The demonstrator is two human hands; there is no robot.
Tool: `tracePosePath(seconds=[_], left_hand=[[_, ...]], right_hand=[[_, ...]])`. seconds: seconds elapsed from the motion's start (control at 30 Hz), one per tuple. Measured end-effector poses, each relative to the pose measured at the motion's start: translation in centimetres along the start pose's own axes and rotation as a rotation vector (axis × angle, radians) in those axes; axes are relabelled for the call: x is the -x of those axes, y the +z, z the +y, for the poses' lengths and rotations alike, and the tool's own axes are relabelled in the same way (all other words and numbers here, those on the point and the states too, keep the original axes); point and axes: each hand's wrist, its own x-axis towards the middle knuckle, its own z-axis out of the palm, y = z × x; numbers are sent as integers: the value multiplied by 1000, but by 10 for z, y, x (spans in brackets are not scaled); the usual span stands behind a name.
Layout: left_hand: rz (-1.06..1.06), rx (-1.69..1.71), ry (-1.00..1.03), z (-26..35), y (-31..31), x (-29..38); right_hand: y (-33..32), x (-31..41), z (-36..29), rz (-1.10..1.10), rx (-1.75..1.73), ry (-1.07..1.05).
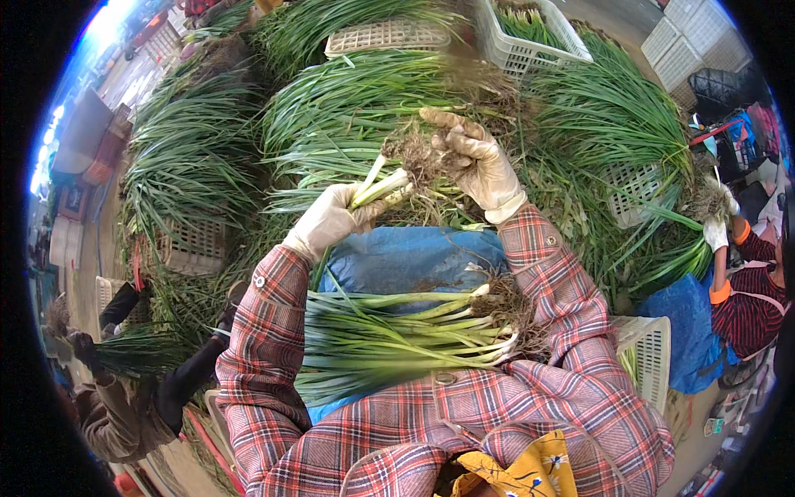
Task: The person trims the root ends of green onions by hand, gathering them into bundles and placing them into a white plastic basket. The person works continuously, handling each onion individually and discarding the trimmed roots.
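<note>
Both my hands wear pale, soiled gloves. My left hand [338, 217] grips a few green onion stalks [386, 186] by their white lower ends, with the roots pointing up and right. My right hand [478, 158] is at the tangled, soil-covered roots [419, 155], its fingers bent; whether they pinch the roots is not plain. Below my hands, a bunch of green onions [410, 332] lies across my lap on a blue sheet [416, 255], roots to the right and leaves to the left.
Large heaps of green onions [360, 93] lie ahead, with more at left and right. White plastic crates [540, 53] stand among them, one beside my right elbow [652, 360]. A co-worker in striped clothing [748, 310] handles onions at right; another person [112, 416] holds some at left.
</note>
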Motion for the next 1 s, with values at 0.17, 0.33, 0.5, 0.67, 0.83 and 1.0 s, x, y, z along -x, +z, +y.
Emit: tracePosePath(seconds=[0.17, 0.33, 0.5, 0.67, 0.83, 1.0], left_hand=[[118, -70, 160, -20, -1, -10], [203, -532, 105, 23, 11, 8], [310, -612, 106, 29, 36, -5], [198, 133, 42, 25, 0, 5], [194, 447, 54, 35, -4, 6], [106, 275, -28, 36, 6, 0]], right_hand=[[2, 6, 2, -14, -65, 107], [-9, 6, 2, 205, 1221, -160], [-60, -10, 31, 567, 1614, -423], [-101, 5, -3, 729, 874, -217], [-4, 21, -3, 341, 698, 143], [25, -4, 33, 139, 262, 133]])
